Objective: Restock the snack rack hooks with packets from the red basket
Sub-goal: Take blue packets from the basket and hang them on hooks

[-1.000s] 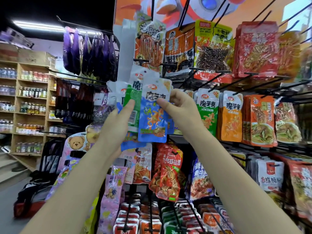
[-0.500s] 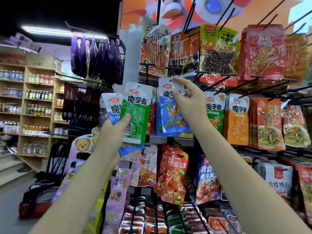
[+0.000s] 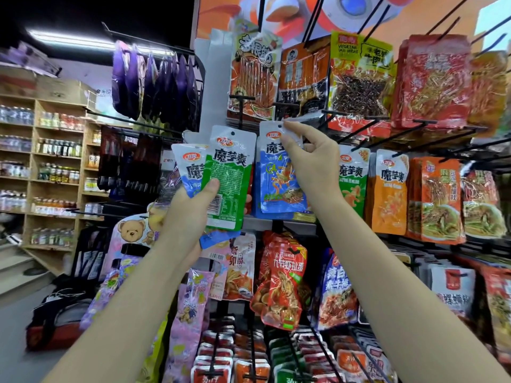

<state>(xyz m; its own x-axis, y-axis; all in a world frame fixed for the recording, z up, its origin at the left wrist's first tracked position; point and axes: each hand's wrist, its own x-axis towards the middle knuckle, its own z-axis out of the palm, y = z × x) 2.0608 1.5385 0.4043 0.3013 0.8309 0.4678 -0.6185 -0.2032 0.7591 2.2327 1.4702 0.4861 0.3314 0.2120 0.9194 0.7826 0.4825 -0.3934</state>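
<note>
Pinching the top edge of a blue packet (image 3: 279, 178), the right hand (image 3: 312, 161) holds it up against the rack (image 3: 359, 128), its hole seemingly at a hook tip, though blur hides whether it is threaded. Left of it, the left hand (image 3: 188, 214) has its fingers (image 3: 211, 186) closed around a fan of packets, a green packet (image 3: 229, 175) in front. Other packets hang to the right on the hooks.
</note>
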